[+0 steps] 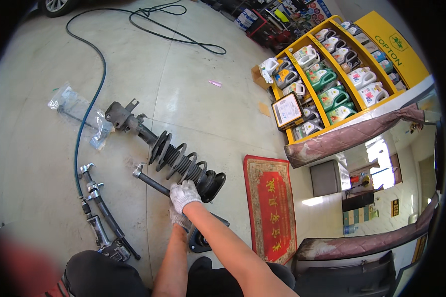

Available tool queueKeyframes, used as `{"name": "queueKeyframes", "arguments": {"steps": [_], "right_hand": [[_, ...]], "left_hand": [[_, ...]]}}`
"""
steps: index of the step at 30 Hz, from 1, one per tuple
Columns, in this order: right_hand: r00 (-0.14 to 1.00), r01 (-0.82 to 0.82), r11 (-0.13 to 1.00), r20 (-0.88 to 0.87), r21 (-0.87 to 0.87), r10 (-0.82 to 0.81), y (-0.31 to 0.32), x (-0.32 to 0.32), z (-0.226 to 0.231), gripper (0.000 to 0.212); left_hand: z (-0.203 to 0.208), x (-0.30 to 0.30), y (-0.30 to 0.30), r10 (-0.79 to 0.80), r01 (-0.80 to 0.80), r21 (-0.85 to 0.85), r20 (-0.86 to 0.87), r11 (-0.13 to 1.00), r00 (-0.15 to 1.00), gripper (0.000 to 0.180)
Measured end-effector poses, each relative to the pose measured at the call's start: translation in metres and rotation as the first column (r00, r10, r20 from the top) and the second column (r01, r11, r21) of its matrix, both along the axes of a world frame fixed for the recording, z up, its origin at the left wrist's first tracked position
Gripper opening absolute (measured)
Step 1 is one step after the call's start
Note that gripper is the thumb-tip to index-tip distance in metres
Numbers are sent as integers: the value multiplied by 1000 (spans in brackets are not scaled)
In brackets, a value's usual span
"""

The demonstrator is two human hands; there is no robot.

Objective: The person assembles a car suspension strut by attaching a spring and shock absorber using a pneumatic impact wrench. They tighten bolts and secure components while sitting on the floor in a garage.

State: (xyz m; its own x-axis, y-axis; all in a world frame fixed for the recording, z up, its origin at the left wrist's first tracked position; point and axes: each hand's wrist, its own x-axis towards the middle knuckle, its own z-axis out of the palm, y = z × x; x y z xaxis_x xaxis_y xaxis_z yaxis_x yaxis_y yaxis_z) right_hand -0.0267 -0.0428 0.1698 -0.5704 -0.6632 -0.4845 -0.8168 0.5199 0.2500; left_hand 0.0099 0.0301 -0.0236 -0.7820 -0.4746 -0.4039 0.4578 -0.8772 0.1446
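A car strut with a black coil spring (182, 158) lies slanted on the floor in front of me. Beside it, a dark rod-shaped spring compressor (155, 183) with a metal clamp at its far end runs into my grip. My right hand (184, 195), in a whitish knitted glove, is closed round the rod's near end, close to the spring. My left hand (180, 219), gloved alike, sits just below the right one; its fingers are hidden. Partly behind my right forearm is a black plate-like part (199, 242) on the floor.
A second spring compressor (104, 208) and an air wrench (106, 242) lie left, with a dark green hose (103, 64) trailing away. A plastic bag (77, 113) holds a slim part. A red mat (271, 208) lies right, near a yellow bottle shelf (309, 42) and an open vehicle.
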Motion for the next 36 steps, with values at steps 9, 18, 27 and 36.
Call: {"name": "queueKeyframes", "arguments": {"steps": [9, 18, 27, 36], "right_hand": [[997, 2, 798, 58, -603, 41, 20, 13, 33, 25], [869, 476, 878, 179, -45, -462, 139, 5, 37, 61], [893, 445, 811, 125, -380, -432, 140, -44, 49, 48], [861, 508, 738, 261, -444, -436, 153, -104, 48, 51]], "left_hand": [[-9, -5, -29, 76, -73, -35, 99, 997, 992, 35], [118, 4, -49, -50, 59, -19, 324, 998, 945, 44], [185, -15, -67, -176, 283, -238, 388, 929, 905, 48], [202, -40, -97, -31, 699, -702, 703, 137, 711, 102]]}}
